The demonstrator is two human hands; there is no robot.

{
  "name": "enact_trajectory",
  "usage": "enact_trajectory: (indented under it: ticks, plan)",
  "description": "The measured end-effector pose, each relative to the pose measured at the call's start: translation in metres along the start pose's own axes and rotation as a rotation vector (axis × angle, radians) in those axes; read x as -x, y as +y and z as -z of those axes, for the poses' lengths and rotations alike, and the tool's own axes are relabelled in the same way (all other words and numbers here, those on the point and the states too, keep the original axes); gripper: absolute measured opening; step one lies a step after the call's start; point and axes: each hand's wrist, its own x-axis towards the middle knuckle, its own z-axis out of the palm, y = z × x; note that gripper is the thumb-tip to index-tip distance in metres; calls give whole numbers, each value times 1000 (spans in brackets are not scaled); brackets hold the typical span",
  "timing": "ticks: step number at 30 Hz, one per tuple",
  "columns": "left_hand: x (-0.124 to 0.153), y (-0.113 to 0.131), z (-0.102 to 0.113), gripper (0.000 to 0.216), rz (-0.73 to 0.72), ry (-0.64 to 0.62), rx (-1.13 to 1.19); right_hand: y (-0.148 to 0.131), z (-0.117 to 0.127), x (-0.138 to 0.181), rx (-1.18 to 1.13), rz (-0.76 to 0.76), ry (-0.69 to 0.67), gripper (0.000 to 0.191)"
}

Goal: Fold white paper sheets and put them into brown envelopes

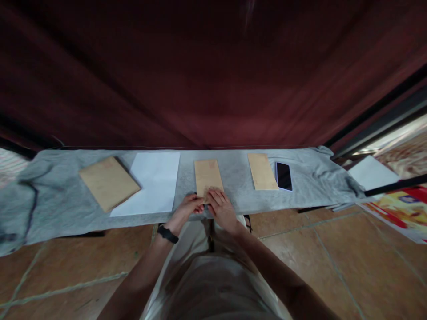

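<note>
Straight in front of me a brown paper envelope (pixel 208 174) lies on the grey cloth, its near end at the cloth's front edge. My left hand (pixel 191 206), with a dark band on the wrist, pinches the near left corner of that envelope. Flat across its near right end rests my right hand (pixel 220 206), fingers stretched out and pressing down on the paper. The envelope's near edge is partly hidden under both hands.
Left of me a stack of brown envelopes (pixel 108 182) overlaps white paper sheets (pixel 158 182). To the right lie another brown envelope (pixel 262 171) and a phone (pixel 283 176). A dark red curtain (pixel 207 89) hangs behind the cloth-covered surface (pixel 313 178).
</note>
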Motion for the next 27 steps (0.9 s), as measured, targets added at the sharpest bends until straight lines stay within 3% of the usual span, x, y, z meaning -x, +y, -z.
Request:
enact_trajectory:
  ticks: [8,12,15,19,23,27]
  plan:
    - [16,17,-5,45,-126,-67,159,-9,15,1,114,-179,-6,46]
    - [23,26,-14,54,-232,-77,318,1,32,-5,-12,-201,156,43]
    - [22,23,-20,62,-232,-74,397,7,45,-9,-244,-295,379,38]
    - [19,13,-35,61,-183,-81,395,10,51,-12,-666,-550,643,27]
    - [21,10,-55,51,-162,-140,437,10,42,-12,-1114,-780,655,31]
    - [20,8,-67,52,-173,-125,437,5,31,-8,-1404,-840,609,33]
